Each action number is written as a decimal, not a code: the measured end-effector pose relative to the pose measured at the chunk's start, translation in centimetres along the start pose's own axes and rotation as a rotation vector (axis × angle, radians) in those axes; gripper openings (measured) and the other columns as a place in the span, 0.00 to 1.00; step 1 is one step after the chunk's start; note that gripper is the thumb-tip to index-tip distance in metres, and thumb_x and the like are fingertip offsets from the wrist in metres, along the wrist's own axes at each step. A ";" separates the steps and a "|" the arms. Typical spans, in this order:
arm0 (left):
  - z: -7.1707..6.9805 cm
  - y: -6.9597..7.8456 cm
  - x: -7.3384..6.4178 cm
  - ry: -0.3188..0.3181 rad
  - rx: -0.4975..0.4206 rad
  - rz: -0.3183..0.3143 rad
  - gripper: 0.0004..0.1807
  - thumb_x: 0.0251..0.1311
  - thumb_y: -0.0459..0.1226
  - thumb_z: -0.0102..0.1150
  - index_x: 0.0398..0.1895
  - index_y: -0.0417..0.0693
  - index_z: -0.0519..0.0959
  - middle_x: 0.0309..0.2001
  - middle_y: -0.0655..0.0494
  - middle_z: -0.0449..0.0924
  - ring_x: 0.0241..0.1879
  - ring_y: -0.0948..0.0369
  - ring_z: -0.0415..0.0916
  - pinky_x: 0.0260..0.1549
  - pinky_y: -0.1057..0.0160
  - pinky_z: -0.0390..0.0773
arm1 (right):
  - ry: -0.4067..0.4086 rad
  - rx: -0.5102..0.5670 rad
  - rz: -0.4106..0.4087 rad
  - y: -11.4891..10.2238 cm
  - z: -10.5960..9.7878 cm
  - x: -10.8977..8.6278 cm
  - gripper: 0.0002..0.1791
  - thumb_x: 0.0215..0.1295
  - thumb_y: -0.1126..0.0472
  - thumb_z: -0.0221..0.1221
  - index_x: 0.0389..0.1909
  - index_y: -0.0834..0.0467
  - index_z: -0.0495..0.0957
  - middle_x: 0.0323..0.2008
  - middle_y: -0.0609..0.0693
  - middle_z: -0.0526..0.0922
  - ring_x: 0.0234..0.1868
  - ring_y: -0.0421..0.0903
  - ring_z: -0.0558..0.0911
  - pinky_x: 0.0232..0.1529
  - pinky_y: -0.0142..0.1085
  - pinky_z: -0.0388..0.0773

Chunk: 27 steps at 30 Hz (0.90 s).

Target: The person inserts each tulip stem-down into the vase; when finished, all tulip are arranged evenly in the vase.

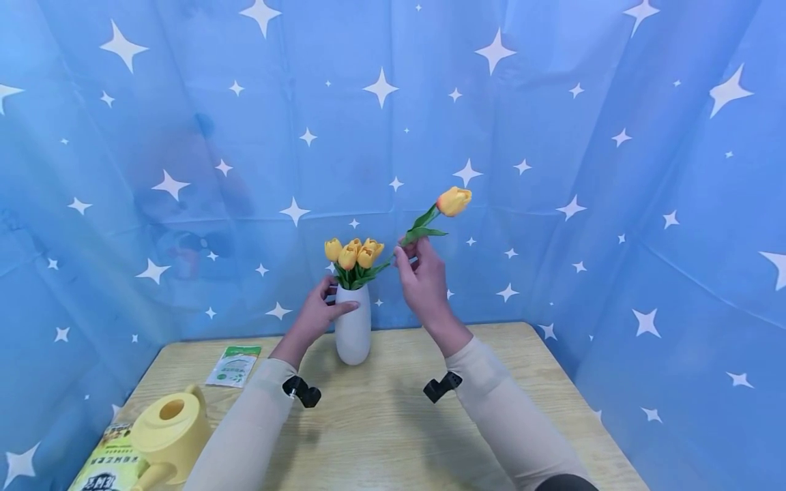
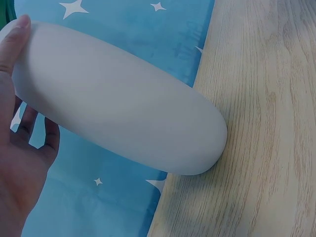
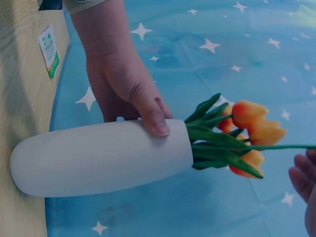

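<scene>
A tall white vase point(image 1: 353, 334) stands upright near the back edge of the table, with several yellow-orange tulips point(image 1: 348, 257) in its mouth. My left hand point(image 1: 319, 310) grips the vase near the rim, its thumb point(image 2: 19, 37) across the side facing me. To the right of the bunch, my right hand point(image 1: 425, 279) pinches a single tulip point(image 1: 454, 202) by its stem. This flower tilts up to the right. Its stem point(image 3: 281, 146) runs down past the other blooms and overlaps the leaves at the vase mouth in the right wrist view.
On the left of the wooden table point(image 1: 368, 436) stand a yellow watering can point(image 1: 175, 433) and a printed yellow-green bag point(image 1: 113, 460). Behind them lies a small green-and-white packet point(image 1: 235, 366). A blue star-patterned curtain point(image 1: 344, 170) hangs right behind the table.
</scene>
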<state>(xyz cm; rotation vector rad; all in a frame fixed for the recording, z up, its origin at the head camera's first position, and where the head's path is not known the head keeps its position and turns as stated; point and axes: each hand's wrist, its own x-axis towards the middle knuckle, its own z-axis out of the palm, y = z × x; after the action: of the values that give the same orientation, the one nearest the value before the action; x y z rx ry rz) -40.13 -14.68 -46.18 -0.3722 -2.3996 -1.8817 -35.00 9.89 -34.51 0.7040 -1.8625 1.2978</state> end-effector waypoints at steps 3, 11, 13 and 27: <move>-0.1 -0.1 0.0 0.005 0.003 0.002 0.38 0.60 0.56 0.83 0.67 0.57 0.74 0.67 0.49 0.77 0.69 0.43 0.76 0.66 0.35 0.80 | -0.067 -0.030 0.010 0.0 0.4 0.1 0.06 0.82 0.66 0.63 0.52 0.64 0.81 0.35 0.55 0.87 0.34 0.48 0.85 0.30 0.38 0.82; -0.1 -0.2 0.0 0.002 0.008 0.004 0.39 0.59 0.58 0.83 0.68 0.58 0.74 0.67 0.49 0.77 0.68 0.44 0.76 0.65 0.35 0.81 | -0.133 -0.079 0.050 0.1 1.0 -0.3 0.07 0.82 0.63 0.64 0.50 0.64 0.82 0.36 0.54 0.86 0.35 0.48 0.83 0.30 0.37 0.82; -0.1 -0.2 0.1 0.001 0.005 0.003 0.40 0.59 0.58 0.83 0.67 0.58 0.74 0.67 0.49 0.77 0.69 0.43 0.76 0.65 0.35 0.80 | -0.132 -0.086 0.054 0.2 1.1 -0.4 0.06 0.82 0.63 0.64 0.49 0.63 0.82 0.36 0.54 0.86 0.34 0.48 0.83 0.29 0.38 0.82; 0.0 0.1 -0.2 0.000 -0.009 0.018 0.37 0.61 0.55 0.83 0.67 0.56 0.74 0.68 0.48 0.77 0.69 0.43 0.76 0.66 0.34 0.79 | -0.283 -0.223 0.169 1.6 2.8 -2.2 0.14 0.82 0.57 0.65 0.39 0.63 0.89 0.29 0.49 0.89 0.26 0.41 0.83 0.27 0.38 0.82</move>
<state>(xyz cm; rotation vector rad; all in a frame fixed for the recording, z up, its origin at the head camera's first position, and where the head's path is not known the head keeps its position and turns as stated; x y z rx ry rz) -39.92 -14.70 -46.10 -0.3940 -2.3802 -1.8859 -35.75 7.81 -37.77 0.6477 -2.2976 1.1117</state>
